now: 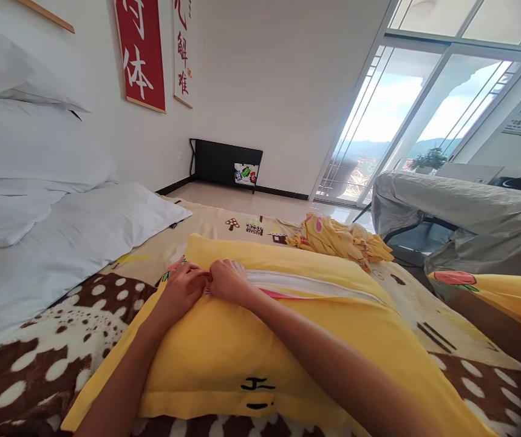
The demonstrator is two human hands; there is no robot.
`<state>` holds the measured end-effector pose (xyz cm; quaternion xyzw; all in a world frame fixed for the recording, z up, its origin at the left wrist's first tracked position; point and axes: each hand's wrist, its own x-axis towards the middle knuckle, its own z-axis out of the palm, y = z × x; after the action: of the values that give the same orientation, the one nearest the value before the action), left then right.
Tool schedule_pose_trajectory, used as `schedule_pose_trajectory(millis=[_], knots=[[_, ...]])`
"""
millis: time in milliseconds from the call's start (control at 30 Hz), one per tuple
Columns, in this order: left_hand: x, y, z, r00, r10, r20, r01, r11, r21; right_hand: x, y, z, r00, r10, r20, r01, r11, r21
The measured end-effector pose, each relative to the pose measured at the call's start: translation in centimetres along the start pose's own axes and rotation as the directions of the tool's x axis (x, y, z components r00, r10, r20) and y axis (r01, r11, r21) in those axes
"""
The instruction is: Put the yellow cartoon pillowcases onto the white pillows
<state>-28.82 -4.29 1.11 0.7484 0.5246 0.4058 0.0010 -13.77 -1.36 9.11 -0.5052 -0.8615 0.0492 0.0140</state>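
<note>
2 hands (pixel 183 290), 1 yellow pillow (pixel 260 352), 2 wall banners (pixel 141 51)

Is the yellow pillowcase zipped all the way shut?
No, the yellow pillowcase gapes open along its far edge, showing the white pillow inside, with both hands at its left end.

White walls (pixel 265 73) with red banners (pixel 141 54), pale floor (pixel 251 203), and bright sliding windows (pixel 406 115), perhaps balcony doors.

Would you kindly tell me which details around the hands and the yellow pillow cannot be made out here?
- Head view: what the left hand and right hand pinch at the opening of the yellow pillowcase; the fingers cover it.
- Zipper pull: too small, behind the fingers.
- White pillow insert: only a strip shows through the opening.
- Pillowcase's near edge: cut by the frame bottom.
</note>
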Motion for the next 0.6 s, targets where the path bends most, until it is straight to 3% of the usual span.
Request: schedule_pose_trajectory(millis=[100,267,600], knots=[[0.0,0.1,-0.1,1.000,-0.009,-0.002,0.009,1.000,0.020,0.2,0.2,0.3,0.999,-0.018,-0.037,0.019,0.999,0.039],[0.2,0.4,-0.1,0.996,-0.037,0.081,0.042,0.998,-0.050,0.1,0.5,0.6,0.997,-0.019,-0.075,0.028,0.993,0.116],[0.2,0.5,0.3,0.999,-0.039,0.039,0.039,0.999,-0.005,-0.4,0.3,-0.7,0.997,-0.075,-0.026,0.076,0.997,0.034]])
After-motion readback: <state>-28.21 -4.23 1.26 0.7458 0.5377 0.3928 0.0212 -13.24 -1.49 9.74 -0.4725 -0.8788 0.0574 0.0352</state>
